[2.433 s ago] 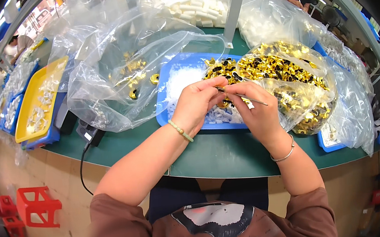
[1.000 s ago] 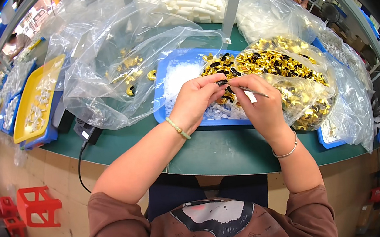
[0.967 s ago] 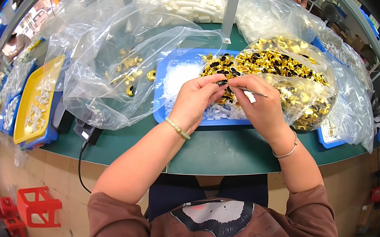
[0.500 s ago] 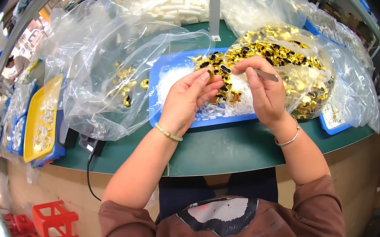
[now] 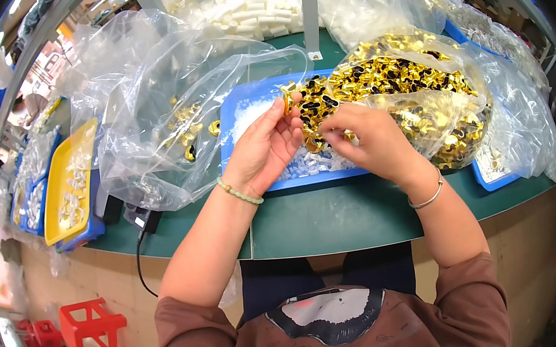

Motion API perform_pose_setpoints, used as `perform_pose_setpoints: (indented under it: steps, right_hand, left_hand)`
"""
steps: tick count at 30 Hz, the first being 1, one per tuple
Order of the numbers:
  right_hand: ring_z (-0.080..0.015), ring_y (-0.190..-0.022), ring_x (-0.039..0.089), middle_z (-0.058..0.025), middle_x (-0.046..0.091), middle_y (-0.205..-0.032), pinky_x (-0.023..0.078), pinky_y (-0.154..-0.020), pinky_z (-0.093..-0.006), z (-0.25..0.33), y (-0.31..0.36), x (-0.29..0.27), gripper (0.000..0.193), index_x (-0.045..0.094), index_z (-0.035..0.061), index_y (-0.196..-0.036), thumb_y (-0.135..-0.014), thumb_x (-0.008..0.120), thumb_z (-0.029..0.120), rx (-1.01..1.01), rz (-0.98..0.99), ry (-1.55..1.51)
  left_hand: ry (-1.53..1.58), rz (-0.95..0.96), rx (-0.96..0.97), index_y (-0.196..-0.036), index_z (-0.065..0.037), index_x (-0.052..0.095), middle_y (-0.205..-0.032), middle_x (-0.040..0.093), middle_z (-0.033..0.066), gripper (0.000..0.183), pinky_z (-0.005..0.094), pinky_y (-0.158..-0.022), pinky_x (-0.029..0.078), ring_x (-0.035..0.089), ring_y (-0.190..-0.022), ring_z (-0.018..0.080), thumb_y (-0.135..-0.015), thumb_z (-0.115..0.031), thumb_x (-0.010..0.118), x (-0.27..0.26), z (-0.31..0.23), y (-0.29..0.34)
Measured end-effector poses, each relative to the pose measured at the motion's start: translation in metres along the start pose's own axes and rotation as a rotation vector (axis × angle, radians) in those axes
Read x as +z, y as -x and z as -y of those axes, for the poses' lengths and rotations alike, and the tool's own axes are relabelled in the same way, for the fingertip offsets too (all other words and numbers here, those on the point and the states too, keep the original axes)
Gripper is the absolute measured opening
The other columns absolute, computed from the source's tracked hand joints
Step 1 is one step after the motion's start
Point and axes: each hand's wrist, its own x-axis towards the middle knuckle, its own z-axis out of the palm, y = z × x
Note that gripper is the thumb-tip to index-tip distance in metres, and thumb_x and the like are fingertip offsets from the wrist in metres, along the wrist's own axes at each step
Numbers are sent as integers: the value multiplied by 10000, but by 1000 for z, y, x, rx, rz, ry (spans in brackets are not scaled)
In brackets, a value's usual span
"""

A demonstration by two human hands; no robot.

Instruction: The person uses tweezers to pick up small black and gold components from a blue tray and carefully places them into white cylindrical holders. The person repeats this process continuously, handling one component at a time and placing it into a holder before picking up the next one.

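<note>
My left hand [image 5: 263, 148] is closed, with a small shiny gold part [image 5: 288, 100] pinched between thumb and fingertips. Just to its right, my right hand [image 5: 376, 140] is palm down with its fingers curled in over loose gold parts [image 5: 315, 109], several showing black insides. What those fingers hold, if anything, is hidden; a gold part [image 5: 351, 137] shows beneath them. Both hands are over a blue tray [image 5: 323, 177] that also holds small clear and white pieces [image 5: 314, 161]. A clear bag full of gold parts [image 5: 411, 76] lies open on the tray's right side.
A clear plastic bag [image 5: 145, 147] with a few gold parts lies at left. Beyond it are a yellow tray [image 5: 58, 226] and white cylinders [image 5: 253, 15] piled at the back. A grey post [image 5: 310, 12] rises from the green table [image 5: 324, 219]. Red stools [image 5: 93, 325] stand on the floor.
My left hand has turned and lifted the gold part toward the upper left. My right hand has rolled palm down and lowered to the gold parts; the grey flat metal tool in it no longer shows.
</note>
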Motion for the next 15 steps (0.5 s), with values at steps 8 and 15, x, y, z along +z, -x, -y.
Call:
perform_pose_setpoints:
  steps: [8,15]
  right_hand:
    - [-297,-801,646,-80,633,-854,518,-700,-395,-2,-6,21,146,694,86,-891,-769,716,162,-118,292,134]
    - [-300,-790,644,-82,638,-841,512,-695,-379,-11,-3,21,111,676,65,-847,-760,724,114,-118,261,105]
  left_hand:
    - [8,-67,46,-1088,-53,610,-937,638,26,185,220,-759,554,625,-835,97,-986,-204,576,-7,1,-2]
    - [-37,-101,91,-1046,-38,622,-970,658,48,153,229,-799,564,643,-882,108,-971,-169,596,-4,-2,-3]
